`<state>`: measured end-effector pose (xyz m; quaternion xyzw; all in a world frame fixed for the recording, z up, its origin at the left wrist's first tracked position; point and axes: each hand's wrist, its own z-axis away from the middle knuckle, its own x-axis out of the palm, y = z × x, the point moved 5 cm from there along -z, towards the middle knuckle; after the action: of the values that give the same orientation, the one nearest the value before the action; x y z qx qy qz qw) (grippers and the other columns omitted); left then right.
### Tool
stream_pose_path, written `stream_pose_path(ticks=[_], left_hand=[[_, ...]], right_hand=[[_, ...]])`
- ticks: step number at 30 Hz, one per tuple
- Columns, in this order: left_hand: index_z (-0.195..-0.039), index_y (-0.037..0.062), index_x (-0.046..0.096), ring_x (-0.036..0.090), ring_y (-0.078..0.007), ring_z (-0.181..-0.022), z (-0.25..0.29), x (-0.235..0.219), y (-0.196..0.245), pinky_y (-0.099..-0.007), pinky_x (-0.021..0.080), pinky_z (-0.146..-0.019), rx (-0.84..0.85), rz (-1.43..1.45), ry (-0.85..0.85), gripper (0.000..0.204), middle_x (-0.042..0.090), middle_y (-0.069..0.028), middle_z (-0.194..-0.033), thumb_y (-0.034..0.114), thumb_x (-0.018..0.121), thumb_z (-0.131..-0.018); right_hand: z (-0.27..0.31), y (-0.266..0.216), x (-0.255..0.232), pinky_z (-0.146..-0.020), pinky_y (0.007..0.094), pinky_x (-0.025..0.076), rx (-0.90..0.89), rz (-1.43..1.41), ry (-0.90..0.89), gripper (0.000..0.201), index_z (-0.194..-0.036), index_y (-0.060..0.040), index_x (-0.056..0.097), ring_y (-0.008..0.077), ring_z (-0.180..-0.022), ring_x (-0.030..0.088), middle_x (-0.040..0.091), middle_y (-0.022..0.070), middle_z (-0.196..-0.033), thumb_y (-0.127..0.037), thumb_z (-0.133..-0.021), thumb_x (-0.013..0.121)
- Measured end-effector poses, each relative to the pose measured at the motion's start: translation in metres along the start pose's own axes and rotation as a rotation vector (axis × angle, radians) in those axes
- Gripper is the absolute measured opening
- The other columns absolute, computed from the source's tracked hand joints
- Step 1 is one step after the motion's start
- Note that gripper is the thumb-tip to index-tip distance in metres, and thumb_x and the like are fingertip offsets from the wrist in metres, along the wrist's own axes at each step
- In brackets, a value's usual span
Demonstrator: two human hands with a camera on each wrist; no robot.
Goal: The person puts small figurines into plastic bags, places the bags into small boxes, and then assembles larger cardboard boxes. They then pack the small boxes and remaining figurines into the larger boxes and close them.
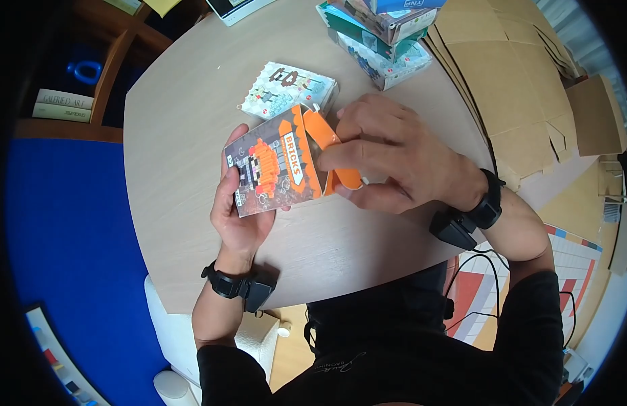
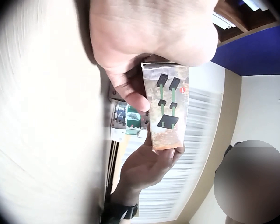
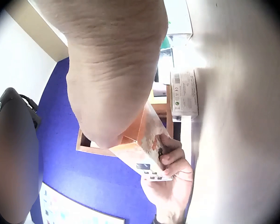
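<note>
A small box labelled BRICKS (image 1: 269, 162), brown and orange, is held above the table by the left hand (image 1: 242, 216), whose thumb and fingers grip its closed end. Orange flaps (image 1: 320, 130) stand out at the box's other end, where the right hand (image 1: 401, 159) has its curled fingers and thumb at the opening, pinching a flap. In the left wrist view the box's narrow side (image 2: 168, 107) shows between the left hand (image 2: 154, 32) and the right hand (image 2: 147, 168). The right wrist view shows the left hand (image 3: 170, 186) around the box (image 3: 151, 144).
A pale box (image 1: 286, 88) lies on the table (image 1: 171, 169) just beyond the held one. Several stacked boxes (image 1: 388, 64) stand at the far right. Cardboard sheets (image 1: 489, 74) lie along the right edge, and a white device (image 1: 235, 8) is at the far edge.
</note>
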<state>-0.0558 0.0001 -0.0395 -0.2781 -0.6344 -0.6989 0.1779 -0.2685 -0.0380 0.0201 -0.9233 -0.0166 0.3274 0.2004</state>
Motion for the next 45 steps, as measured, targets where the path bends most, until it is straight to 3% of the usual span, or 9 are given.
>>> stream_pose_path(ticks=[4, 6, 12, 23, 29, 31, 37, 41, 45], left_hand=[[-0.150, 0.0084, 0.023, 0.055, -0.0241, -0.120, 0.002, -0.006, 0.001, -0.0375, 0.052, -0.090, 0.012, 0.057, 0.016, 0.061, 0.049, -0.0126, -0.138, 0.035, 0.039, -0.097], [-0.152, 0.0135, 0.024, 0.057, -0.0231, -0.112, 0.003, -0.006, 0.001, -0.0350, 0.053, -0.071, 0.030, 0.038, 0.154, 0.059, 0.051, -0.0096, -0.137, 0.036, 0.035, -0.099], [-0.151, 0.0062, 0.019, 0.053, -0.0266, -0.125, 0.003, 0.001, 0.008, -0.0404, 0.045, -0.104, 0.177, -0.065, 0.095, 0.066, 0.048, -0.0165, -0.139, 0.033, 0.043, -0.095], [-0.150, 0.0051, 0.015, 0.055, -0.0293, -0.120, 0.013, 0.007, 0.024, -0.0413, 0.045, -0.103, 0.277, -0.487, 0.051, 0.076, 0.051, -0.0200, -0.129, 0.035, 0.051, -0.091], [-0.151, 0.0045, 0.012, 0.054, -0.0266, -0.119, 0.021, 0.013, 0.020, -0.0383, 0.046, -0.101, 0.259, -0.656, 0.090, 0.091, 0.048, -0.0190, -0.130, 0.044, 0.063, -0.086], [-0.151, 0.0051, 0.010, 0.054, -0.0262, -0.119, 0.021, 0.021, 0.020, -0.0379, 0.046, -0.101, 0.211, -0.657, 0.087, 0.099, 0.049, -0.0188, -0.130, 0.047, 0.068, -0.083], [-0.150, 0.0057, 0.011, 0.055, -0.0250, -0.119, 0.017, 0.024, 0.021, -0.0385, 0.047, -0.098, 0.231, -0.653, -0.067, 0.078, 0.051, -0.0201, -0.128, 0.023, 0.061, -0.093], [-0.149, 0.0053, 0.015, 0.055, -0.0240, -0.118, 0.014, 0.019, 0.023, -0.0378, 0.047, -0.098, 0.254, -0.675, -0.022, 0.073, 0.052, -0.0194, -0.127, 0.019, 0.059, -0.092], [-0.149, 0.0049, 0.018, 0.055, -0.0241, -0.118, 0.014, 0.015, 0.022, -0.0372, 0.047, -0.098, 0.248, -0.659, -0.026, 0.071, 0.051, -0.0185, -0.125, 0.018, 0.058, -0.091]], right_hand=[[0.002, 0.006, -0.003, -0.067, 0.0322, 0.042, 0.139, -0.111, 0.048, 0.029, -0.097, -0.0095, 0.061, 0.0250, -0.080, 0.052, 0.049, 0.0092, -0.088, -0.021, -0.074, 0.074], [0.002, 0.007, -0.003, -0.067, 0.0309, 0.041, 0.177, -0.136, 0.055, 0.032, -0.100, -0.0092, 0.060, 0.0241, -0.080, 0.051, 0.048, 0.0096, -0.090, -0.024, -0.076, 0.074], [0.010, 0.017, 0.001, -0.076, 0.0314, 0.041, 0.252, -0.193, 0.059, 0.032, -0.100, -0.0074, 0.062, 0.0212, -0.089, 0.047, 0.042, 0.0086, -0.101, -0.028, -0.081, 0.076], [0.012, 0.014, 0.013, -0.074, 0.0286, 0.047, 0.436, -0.371, -0.010, 0.034, -0.108, -0.0029, 0.062, 0.0145, -0.078, 0.055, 0.057, 0.0040, -0.084, -0.013, -0.080, 0.078], [0.022, 0.021, 0.029, -0.075, 0.0251, 0.050, 0.653, -0.849, -0.067, 0.025, -0.105, 0.0001, 0.060, 0.0074, -0.083, 0.057, 0.061, 0.0024, -0.090, -0.010, -0.086, 0.073], [0.021, 0.021, 0.030, -0.068, 0.0243, 0.047, 0.671, -0.881, -0.021, 0.023, -0.105, -0.0019, 0.062, 0.0061, -0.076, 0.053, 0.058, -0.0003, -0.082, -0.009, -0.086, 0.072], [0.024, 0.023, 0.032, -0.067, 0.0235, 0.045, 0.670, -0.805, -0.015, 0.013, -0.101, -0.0019, 0.061, 0.0047, -0.076, 0.051, 0.057, -0.0015, -0.082, -0.005, -0.089, 0.066], [0.024, 0.029, 0.029, -0.081, 0.0262, 0.045, 0.675, -0.849, 0.047, 0.009, -0.103, -0.0016, 0.055, 0.0080, -0.090, 0.055, 0.060, 0.0020, -0.095, -0.003, -0.094, 0.059], [0.022, 0.026, 0.026, -0.078, 0.0251, 0.046, 0.685, -0.774, -0.053, 0.010, -0.104, -0.0008, 0.057, 0.0077, -0.090, 0.056, 0.061, 0.0032, -0.096, -0.004, -0.095, 0.057]])
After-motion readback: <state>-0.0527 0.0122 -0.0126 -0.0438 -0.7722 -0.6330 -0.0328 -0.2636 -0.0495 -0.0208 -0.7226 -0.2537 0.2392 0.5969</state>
